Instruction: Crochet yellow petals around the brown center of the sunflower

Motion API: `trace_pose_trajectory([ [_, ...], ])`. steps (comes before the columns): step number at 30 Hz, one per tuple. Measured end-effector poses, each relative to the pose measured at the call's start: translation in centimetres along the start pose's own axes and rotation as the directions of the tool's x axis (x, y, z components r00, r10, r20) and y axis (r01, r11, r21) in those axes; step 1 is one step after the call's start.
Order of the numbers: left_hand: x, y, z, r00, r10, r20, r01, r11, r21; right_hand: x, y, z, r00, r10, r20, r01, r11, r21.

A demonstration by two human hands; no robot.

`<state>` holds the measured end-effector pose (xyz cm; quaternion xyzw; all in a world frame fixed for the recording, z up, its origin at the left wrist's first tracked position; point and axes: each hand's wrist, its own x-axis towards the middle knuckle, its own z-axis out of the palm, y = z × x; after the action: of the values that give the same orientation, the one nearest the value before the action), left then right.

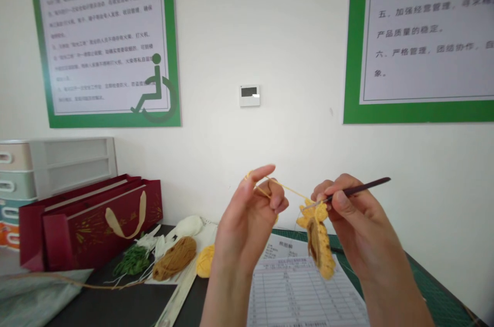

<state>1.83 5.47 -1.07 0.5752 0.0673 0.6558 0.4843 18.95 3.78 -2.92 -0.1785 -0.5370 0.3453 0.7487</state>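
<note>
My right hand (358,214) grips a dark-handled crochet hook (366,186), its metal tip reaching left into the work. From the hook and fingertips hangs a crocheted piece (324,252), yellow petals at the top and along the edge, with a brown middle. A strand of yellow yarn (287,185) runs taut from this piece to my left hand (250,209). There it loops round the raised index finger, while the other fingers curl in over the yarn. The left fingers stay apart from the crocheted piece.
Printed sheets (304,291) lie on a green cutting mat (436,286). To the left are a yellow yarn ball (205,261), a brown skein (175,258), green yarn (131,261) and white yarn (189,226). Red gift bags (100,224) stand by a drawer unit (73,160).
</note>
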Motion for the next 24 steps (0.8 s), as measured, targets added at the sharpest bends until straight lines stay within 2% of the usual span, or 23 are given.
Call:
trace_pose_trajectory([
  [2, -0.1, -0.4, 0.3, 0.996, 0.081, -0.024, -0.075, 0.979, 0.190, -0.3, -0.1, 0.3, 1.000, -0.011, -0.005, 0.011, 1.000, -0.013],
  [4, -0.1, -0.7, 0.2, 0.976, 0.200, -0.091, -0.148, 0.905, 0.399, -0.5, -0.1, 0.5, 0.999, -0.024, -0.026, 0.023, 0.999, -0.030],
  [6, 0.1, -0.9, 0.0, 0.957, 0.249, -0.150, -0.159, 0.880, 0.447, -0.6, -0.1, 0.8, 0.998, -0.048, -0.040, 0.046, 0.998, -0.045],
  [8, 0.1, -0.7, 0.1, 0.969, 0.188, -0.161, -0.123, 0.931, 0.345, -0.7, 0.0, 1.2, 0.996, -0.087, -0.031, 0.086, 0.995, -0.055],
  [12, -0.7, 0.3, 1.7, 0.998, -0.017, -0.061, 0.021, 0.998, 0.061, -0.9, 0.4, 2.0, 0.984, -0.180, 0.005, 0.179, 0.982, -0.060],
  [14, -1.5, 0.8, 2.6, 0.994, -0.101, -0.031, 0.100, 0.995, -0.029, -1.0, 0.6, 2.3, 0.977, -0.212, -0.023, 0.210, 0.975, -0.066],
  [16, -2.2, 1.1, 3.3, 0.972, -0.232, -0.024, 0.228, 0.966, -0.119, -1.2, 0.8, 2.5, 0.966, -0.250, -0.064, 0.244, 0.966, -0.082],
  [17, -2.5, 1.2, 3.5, 0.964, -0.263, -0.038, 0.256, 0.957, -0.134, -1.2, 0.9, 2.6, 0.960, -0.271, -0.074, 0.264, 0.960, -0.091],
  [24, -3.2, 0.7, 4.3, 0.940, -0.279, -0.199, 0.237, 0.948, -0.211, -1.9, 1.5, 3.1, 0.907, -0.414, -0.073, 0.405, 0.907, -0.119],
])
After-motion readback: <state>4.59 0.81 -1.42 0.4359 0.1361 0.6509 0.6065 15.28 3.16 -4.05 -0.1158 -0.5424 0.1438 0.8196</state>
